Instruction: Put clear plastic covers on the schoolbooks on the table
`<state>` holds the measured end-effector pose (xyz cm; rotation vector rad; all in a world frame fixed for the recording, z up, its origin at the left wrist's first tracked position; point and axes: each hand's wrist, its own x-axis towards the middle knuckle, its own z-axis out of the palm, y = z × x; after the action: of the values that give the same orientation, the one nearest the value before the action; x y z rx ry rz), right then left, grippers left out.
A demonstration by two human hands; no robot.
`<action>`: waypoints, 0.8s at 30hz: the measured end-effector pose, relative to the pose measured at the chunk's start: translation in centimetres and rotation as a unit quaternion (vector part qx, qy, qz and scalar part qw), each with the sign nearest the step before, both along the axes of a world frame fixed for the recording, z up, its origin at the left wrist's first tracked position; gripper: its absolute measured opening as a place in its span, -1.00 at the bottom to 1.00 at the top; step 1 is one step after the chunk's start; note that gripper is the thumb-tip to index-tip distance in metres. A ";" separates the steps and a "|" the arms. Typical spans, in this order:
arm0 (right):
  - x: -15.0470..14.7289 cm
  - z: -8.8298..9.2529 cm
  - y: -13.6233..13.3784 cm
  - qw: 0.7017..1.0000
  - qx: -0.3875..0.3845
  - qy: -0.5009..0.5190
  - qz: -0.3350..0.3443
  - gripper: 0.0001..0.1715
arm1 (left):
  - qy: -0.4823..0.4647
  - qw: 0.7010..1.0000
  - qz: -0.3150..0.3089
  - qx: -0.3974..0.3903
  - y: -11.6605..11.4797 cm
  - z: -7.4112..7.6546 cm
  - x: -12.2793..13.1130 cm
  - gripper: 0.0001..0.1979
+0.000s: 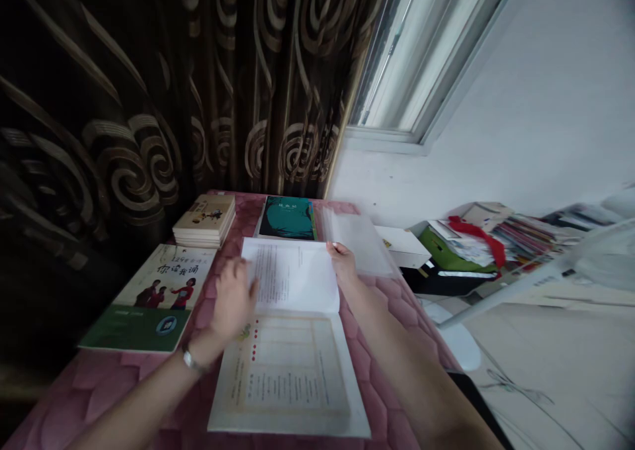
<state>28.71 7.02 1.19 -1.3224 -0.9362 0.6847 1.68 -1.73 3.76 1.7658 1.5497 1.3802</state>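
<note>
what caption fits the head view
Both hands, left hand and right hand, hold a page over an open book.
</note>
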 end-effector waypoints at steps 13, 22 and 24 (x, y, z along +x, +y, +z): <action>0.2 -2.2 1.4 0.995 -0.074 -0.059 -0.041 -0.53 | 0.576 0.753 -0.283 0.147 -13.4 -9.0 3.4 -0.56; -0.3 -1.7 0.7 0.984 -0.095 -0.138 -0.054 -0.52 | 0.594 0.752 -0.249 0.139 -15.4 -9.5 2.7 -0.61; -0.7 -2.3 0.0 0.976 -0.110 -0.185 -0.048 -0.52 | 0.581 0.778 -0.215 0.106 -17.0 -10.4 1.8 -0.57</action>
<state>28.00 7.03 -1.09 -1.7189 -1.1067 0.4844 3.51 -18.78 -6.60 3.1491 1.2435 0.1092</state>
